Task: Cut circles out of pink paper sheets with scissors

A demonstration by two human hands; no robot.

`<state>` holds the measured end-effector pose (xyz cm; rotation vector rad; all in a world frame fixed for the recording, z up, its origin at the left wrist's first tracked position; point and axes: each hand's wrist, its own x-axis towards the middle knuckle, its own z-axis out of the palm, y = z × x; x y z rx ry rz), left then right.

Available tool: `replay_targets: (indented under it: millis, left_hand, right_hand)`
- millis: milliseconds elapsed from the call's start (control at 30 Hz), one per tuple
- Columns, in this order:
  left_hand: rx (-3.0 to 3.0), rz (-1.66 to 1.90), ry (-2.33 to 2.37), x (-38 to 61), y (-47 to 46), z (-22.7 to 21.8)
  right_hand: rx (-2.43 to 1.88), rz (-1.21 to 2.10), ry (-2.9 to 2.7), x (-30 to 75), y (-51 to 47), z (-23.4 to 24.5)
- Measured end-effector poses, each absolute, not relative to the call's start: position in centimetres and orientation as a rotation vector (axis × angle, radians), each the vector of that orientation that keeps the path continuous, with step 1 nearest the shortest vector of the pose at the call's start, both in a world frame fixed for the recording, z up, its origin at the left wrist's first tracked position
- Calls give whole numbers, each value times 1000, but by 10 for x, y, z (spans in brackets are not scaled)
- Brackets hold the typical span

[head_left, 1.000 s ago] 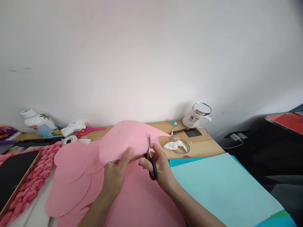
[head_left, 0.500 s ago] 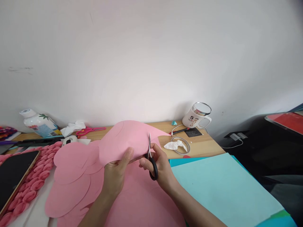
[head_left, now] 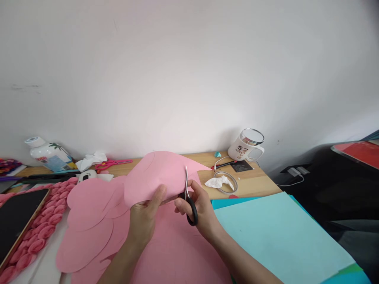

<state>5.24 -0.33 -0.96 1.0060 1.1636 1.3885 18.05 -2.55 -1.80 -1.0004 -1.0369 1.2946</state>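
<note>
Pinching pink paper (head_left: 154, 173) are the left fingers (head_left: 160, 193); right fingers (head_left: 182, 205) grip scissors (head_left: 194, 210); a mug (head_left: 243, 150) shows "5"

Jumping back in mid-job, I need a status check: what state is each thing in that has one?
Left hand, gripping the pink sheet
Pink sheet, raised and curved
Right hand, closed around the black-handled scissors
Black-handled scissors, blade against sheet; opening unclear
Pink scissors, lying down, apparently closed
Phone, screen dark
Bottle, capped
Mug, standing
Cable, coiled
Tissue by cable, crumpled
Pale blue sheet, lying flat
</note>
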Motion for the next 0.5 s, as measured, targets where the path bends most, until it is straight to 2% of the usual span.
replay_targets:
  millis: [500]
  left_hand:
    - [933, 1281, 1070, 49, 0, -12]
  right_hand:
    - [-928, 1309, -1052, 186, -23, -19]
